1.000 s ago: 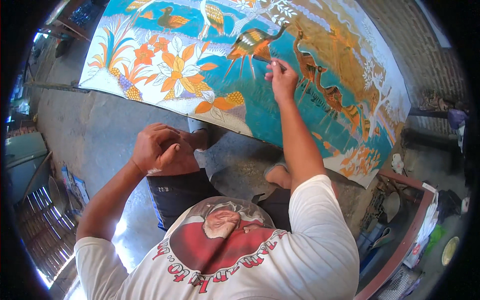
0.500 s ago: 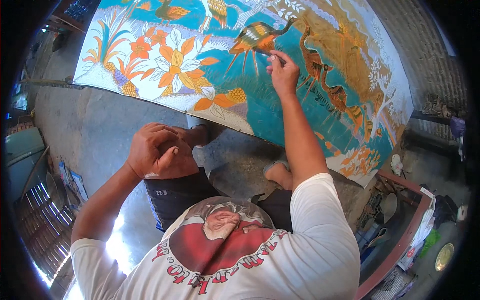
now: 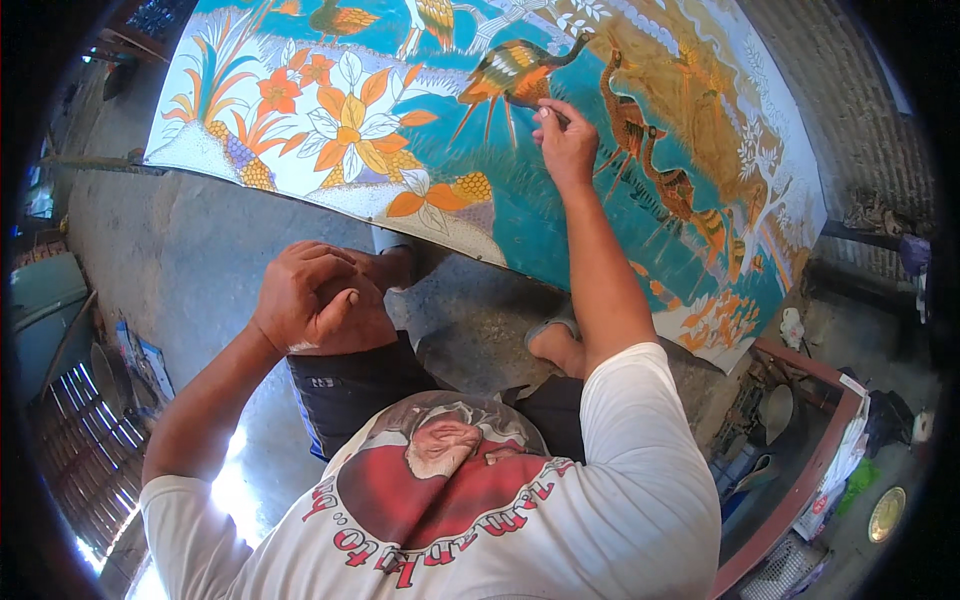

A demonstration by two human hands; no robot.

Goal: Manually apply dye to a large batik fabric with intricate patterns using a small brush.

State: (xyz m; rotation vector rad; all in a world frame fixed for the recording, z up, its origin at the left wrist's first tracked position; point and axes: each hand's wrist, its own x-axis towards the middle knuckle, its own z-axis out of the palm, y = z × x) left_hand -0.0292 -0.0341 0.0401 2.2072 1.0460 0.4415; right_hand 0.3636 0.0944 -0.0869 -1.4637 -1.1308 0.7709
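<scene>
A large painted canvas (image 3: 520, 215) stretches across the far side, showing birds, orange flowers and teal water. My right hand (image 3: 566, 145) reaches up to it, fingers pinched around a slim dark brush (image 3: 523, 104). The brush's far end meets the belly of an orange-and-brown painted bird (image 3: 520, 70); whether bristles touch the surface is too small to tell. My left hand (image 3: 305, 295) rests over my bent left knee (image 3: 365, 325), fingers draped and thumb apart, with nothing in it.
At the lower right, a red-brown wooden frame (image 3: 800, 490) borders assorted clutter, with a round gold-coloured lid or dish (image 3: 887, 514) beyond it. Corrugated sheeting (image 3: 830, 110) rises behind the canvas at right. A slatted bamboo panel (image 3: 90, 450) stands at the left, beside the concrete floor (image 3: 200, 230).
The brush has tilted slightly in my right hand, its rear end now less visible, while its tip stays near the same bird. My left hand stays on the knee.
</scene>
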